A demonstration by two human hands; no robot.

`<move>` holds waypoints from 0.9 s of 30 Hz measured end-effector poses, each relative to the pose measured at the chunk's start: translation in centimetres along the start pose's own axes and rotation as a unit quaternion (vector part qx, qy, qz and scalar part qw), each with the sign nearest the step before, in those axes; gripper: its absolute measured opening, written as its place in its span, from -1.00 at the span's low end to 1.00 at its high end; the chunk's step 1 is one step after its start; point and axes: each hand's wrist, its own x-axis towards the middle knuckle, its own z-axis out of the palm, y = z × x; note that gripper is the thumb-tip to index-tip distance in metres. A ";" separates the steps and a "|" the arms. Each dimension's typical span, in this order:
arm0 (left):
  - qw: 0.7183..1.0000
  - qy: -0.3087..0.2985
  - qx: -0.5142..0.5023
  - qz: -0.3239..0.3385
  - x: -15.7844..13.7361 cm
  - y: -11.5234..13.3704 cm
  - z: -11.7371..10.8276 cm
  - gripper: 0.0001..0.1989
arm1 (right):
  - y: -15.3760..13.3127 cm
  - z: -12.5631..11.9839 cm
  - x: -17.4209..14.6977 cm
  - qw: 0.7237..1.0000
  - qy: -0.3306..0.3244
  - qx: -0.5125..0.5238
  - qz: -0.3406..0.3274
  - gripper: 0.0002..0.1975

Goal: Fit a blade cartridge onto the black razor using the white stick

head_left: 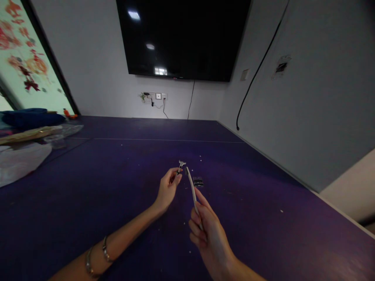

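My left hand [168,189] pinches a small tool with a silver, forked-looking head [182,163] between thumb and fingers; its exact kind is too small to make out. In my right hand [209,230] is a slim white toothbrush [193,191], gripped by its lower handle with the index finger laid along it. The brush's tip, with darker bristles, points up and away, just right of the silver head, and a narrow gap seems to separate them. Behind the toothbrush, a small dark ridged object [198,181] lies on the purple surface [117,210].
White specks dot the purple surface. At far left lie a blue cloth bundle [32,118], plastic bags [25,160] and an orange toy-like item [69,114]. A wall-mounted television [184,39] hangs ahead above sockets [158,96]. A black cable [258,70] dangles along the right wall.
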 end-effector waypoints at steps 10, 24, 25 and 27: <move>0.983 -0.052 -0.137 -0.112 -0.3 0.6 0.1 -0.64 | -6.4 -1.3 6.3 0.953 -0.037 -0.173 -0.247 -0.66; 0.970 -0.098 -0.173 -0.140 -1.5 1.0 0.9 -0.69 | -6.9 -6.3 10.8 0.745 0.089 -0.568 -0.338 -0.48; 0.970 -0.099 -0.171 -0.140 -1.6 1.0 1.0 -0.70 | -6.8 -6.2 10.8 0.737 0.088 -0.574 -0.345 -0.48; 0.971 -0.103 -0.166 -0.137 -1.8 1.0 1.1 -0.71 | -6.7 -6.2 10.8 0.722 0.089 -0.586 -0.357 -0.50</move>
